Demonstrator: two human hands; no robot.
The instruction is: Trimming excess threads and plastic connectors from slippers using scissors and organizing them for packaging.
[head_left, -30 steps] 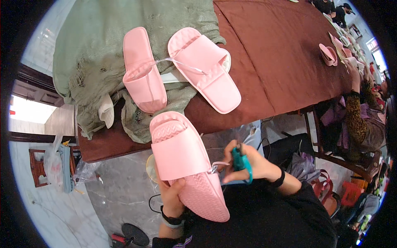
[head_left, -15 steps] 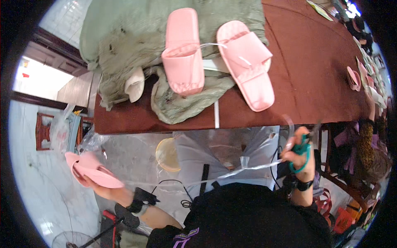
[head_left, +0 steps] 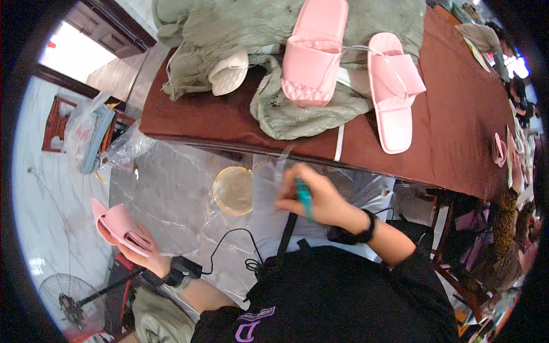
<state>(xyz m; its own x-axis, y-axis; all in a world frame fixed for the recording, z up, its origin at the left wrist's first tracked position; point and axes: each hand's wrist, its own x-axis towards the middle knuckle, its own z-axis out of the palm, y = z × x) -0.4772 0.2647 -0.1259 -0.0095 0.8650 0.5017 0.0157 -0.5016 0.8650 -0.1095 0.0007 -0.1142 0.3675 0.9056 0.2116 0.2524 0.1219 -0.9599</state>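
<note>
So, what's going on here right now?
The person's left hand holds a pink slipper out to the left, away from the brown-covered table. The right hand, in front of the table, grips a teal-handled tool, blurred here. Two more pink slippers lie up on the table, seemingly linked by a thin pale strip; the left one rests on green sheeting.

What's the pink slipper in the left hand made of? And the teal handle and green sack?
The pink strapped slipper looks like matt foam or soft plastic: evenly coloured, moulded. The teal tool handle may be plastic by its solid colour; blur hides its finish. The crumpled grey-green sack seems woven plastic, creased and faintly shiny.
</note>
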